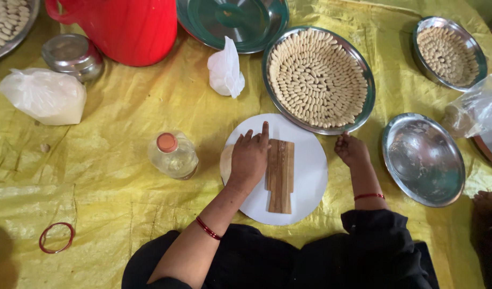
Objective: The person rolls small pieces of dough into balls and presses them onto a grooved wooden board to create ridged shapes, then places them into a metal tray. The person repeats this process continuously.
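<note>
Head view, looking straight down. Left hand [249, 155] lies palm-down, fingers loosely spread and index finger extended, on the left edge of a ridged wooden board [281, 175]; it grips nothing. A lump of pale dough [225, 161] shows just beside and partly under that hand. Right hand [351, 149] is curled loosely at the right rim of the white round board [310, 176], fingertips bunched; cannot tell whether it holds anything. The wooden board rests upright-lengthwise near the middle of the white round board.

Just beyond, touching the white board's upper edge: a steel tray [364, 69] packed with small pale dough pieces in rings. Right of the right hand, an unfilled steel plate [423, 159]. Far right, a smaller steel bowl [482, 59] also filled with pieces. Left of the left hand, a clear bottle with an orange cap [172, 155]. Farther up: a white plastic bag [225, 70], red jug [128, 27], green lid [235, 21]. All sit on a yellow sheet [107, 176].
</note>
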